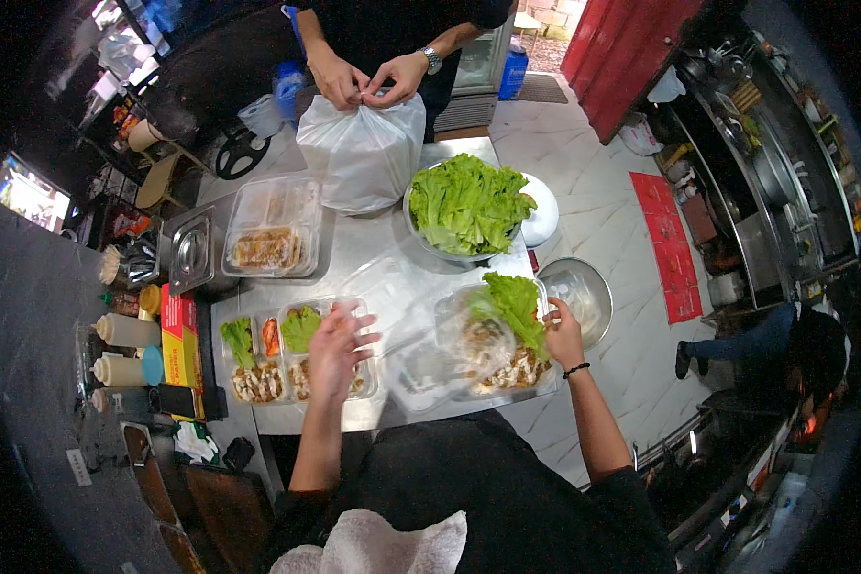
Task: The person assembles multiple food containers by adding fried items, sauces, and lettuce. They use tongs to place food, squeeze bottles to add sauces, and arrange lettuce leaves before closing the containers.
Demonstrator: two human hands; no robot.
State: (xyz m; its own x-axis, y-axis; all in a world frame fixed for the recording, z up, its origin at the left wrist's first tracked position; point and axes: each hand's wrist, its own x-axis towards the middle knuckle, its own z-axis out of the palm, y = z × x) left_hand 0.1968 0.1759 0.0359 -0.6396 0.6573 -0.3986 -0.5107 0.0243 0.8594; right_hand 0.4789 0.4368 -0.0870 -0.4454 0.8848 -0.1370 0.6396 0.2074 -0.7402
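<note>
My left hand (338, 349) hovers with fingers spread over a clear meal container (301, 362) that holds lettuce, a red piece and sauced food. My right hand (562, 332) grips the right rim of a second clear container (493, 359), where a big lettuce leaf (515, 304) lies on sauced food. Between the two lies a clear plastic lid (413, 375). A metal bowl piled with green lettuce (467, 203) stands just beyond.
Across the steel table (354, 244) another person's hands (368, 78) tie a white plastic bag (362, 153). A lidded tray of food (270, 230) sits at the back left. Squeeze bottles (124, 349) and a red box (175, 335) line the left edge; an empty metal bowl (579, 295) sits right.
</note>
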